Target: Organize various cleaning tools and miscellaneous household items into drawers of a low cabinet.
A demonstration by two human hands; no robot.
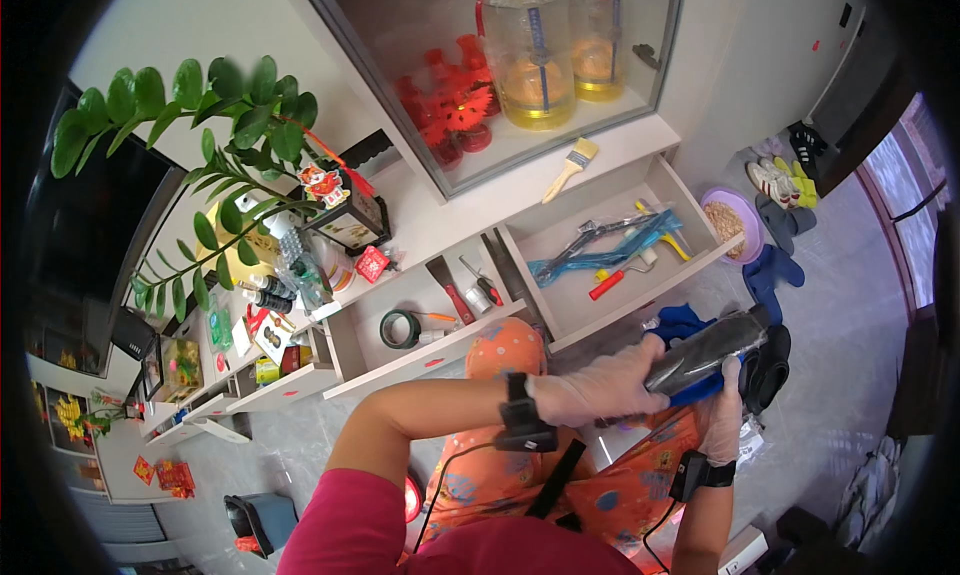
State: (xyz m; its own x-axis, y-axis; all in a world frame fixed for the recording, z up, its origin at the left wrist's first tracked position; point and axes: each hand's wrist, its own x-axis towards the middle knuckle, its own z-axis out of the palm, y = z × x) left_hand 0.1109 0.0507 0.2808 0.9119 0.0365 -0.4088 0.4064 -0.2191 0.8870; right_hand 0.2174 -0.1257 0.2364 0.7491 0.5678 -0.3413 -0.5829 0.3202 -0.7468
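Grey, shiny roll (705, 350) gripped by both gloved hands: left hand (600, 385) wraps its near end, right hand (722, 415) clasps beneath. Beyond the roll, the tool drawer (690, 200) stands open, unloading apparently unfinished.

Pink short sleeves, orange patterned trousers, thin translucent gloves on both hands (600, 385), black wrist devices, seemingly cabled

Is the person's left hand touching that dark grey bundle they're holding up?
Touching. The head view shows the gloved left hand wrapped around the lower end of the dark grey bundle, fingers pressed on it with no gap; the right hand supports it from below.
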